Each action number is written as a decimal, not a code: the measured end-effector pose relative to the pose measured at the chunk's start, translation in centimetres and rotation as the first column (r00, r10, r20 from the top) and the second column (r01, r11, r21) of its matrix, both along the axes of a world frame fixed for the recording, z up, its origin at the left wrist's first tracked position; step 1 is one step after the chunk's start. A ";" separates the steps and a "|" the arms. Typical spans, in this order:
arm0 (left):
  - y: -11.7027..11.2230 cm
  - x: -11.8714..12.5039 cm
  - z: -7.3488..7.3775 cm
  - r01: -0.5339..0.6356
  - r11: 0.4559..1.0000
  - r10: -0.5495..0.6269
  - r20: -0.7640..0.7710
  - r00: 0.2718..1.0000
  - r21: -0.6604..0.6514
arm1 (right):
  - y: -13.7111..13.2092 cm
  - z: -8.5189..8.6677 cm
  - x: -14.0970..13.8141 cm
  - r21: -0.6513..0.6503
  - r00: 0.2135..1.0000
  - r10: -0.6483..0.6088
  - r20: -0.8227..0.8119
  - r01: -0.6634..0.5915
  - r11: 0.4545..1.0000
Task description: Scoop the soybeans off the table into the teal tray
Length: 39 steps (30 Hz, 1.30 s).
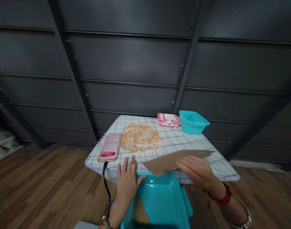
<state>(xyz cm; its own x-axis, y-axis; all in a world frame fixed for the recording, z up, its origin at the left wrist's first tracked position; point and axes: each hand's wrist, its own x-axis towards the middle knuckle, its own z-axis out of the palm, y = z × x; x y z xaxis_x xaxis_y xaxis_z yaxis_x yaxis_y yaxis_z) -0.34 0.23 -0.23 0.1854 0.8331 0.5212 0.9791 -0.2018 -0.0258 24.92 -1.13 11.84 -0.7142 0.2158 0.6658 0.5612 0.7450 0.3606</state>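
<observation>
My left hand (126, 181) lies with fingers stretched over the near table edge and the rim of a turquoise tray (164, 198), which sits below the edge with some yellow grains (140, 212) in it. My right hand (195, 170) grips a flat piece of brown cardboard (170, 161) that lies on the checked tablecloth (183, 141) by the front edge. A heap of yellow grains (140, 137) is spread on the cloth beyond the hands.
A pink phone-like case (109, 148) with a black strap (106, 184) lies at the table's left edge. A pink striped cloth (168, 119) and a small turquoise tub (193, 121) stand at the far side. Dark metal shelving is behind; wooden floor around.
</observation>
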 end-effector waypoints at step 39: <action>-0.2 0.5 0.5 -0.009 0.999 0.010 0.027 1.000 -0.038 | 3.4 0.0 -1.7 0.111 0.997 0.067 -0.040 -0.062 0.992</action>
<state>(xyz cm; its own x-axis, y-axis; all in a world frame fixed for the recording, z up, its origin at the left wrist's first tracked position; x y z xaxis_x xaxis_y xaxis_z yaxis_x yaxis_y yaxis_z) 0.13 0.02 0.30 0.1637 0.8538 0.4942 0.9812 -0.1930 0.0084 23.19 2.25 11.80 -0.6939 0.0946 0.7138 0.5306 0.7374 0.4180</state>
